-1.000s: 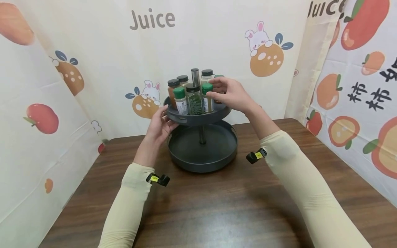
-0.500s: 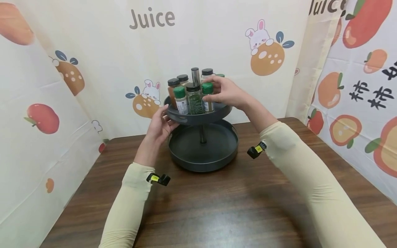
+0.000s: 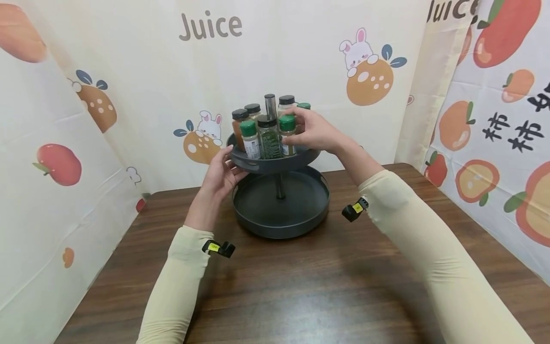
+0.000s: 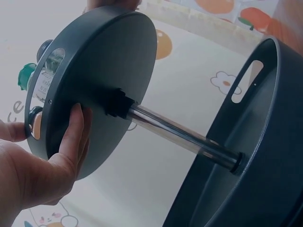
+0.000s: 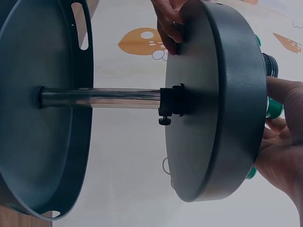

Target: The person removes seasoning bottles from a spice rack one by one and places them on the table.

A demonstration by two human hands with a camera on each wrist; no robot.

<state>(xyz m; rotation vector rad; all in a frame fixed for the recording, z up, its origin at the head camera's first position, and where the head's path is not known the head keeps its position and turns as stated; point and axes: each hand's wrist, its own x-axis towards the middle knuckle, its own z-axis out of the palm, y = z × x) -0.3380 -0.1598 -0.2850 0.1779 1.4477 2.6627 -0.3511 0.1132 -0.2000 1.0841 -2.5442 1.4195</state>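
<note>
A dark grey two-tier turntable (image 3: 275,166) carries several spice jars on its upper tray. My left hand (image 3: 219,176) holds that tray's left rim; in the left wrist view its thumb is at the rim's handle slot and the fingers (image 4: 74,130) press the underside. On the tray's right side, my right hand (image 3: 319,131) holds a green-capped spice jar (image 3: 287,123) between thumb and fingers. The jar stands upright at tray level. Beside it are a black-capped jar of green herbs (image 3: 269,143) and another green-capped jar (image 3: 251,143). The right fingertips are partly hidden behind the jar.
The lower tray (image 3: 279,232) rests on the brown wooden table (image 3: 279,296), joined to the upper one by a metal post (image 5: 123,98). More black-capped jars (image 3: 239,125) stand behind. Printed curtains (image 3: 301,52) hang close behind and at both sides.
My right hand has moved slightly left and down, its thumb and fingers coming round the green-capped spice jar. The left hand keeps its place on the tray rim.
</note>
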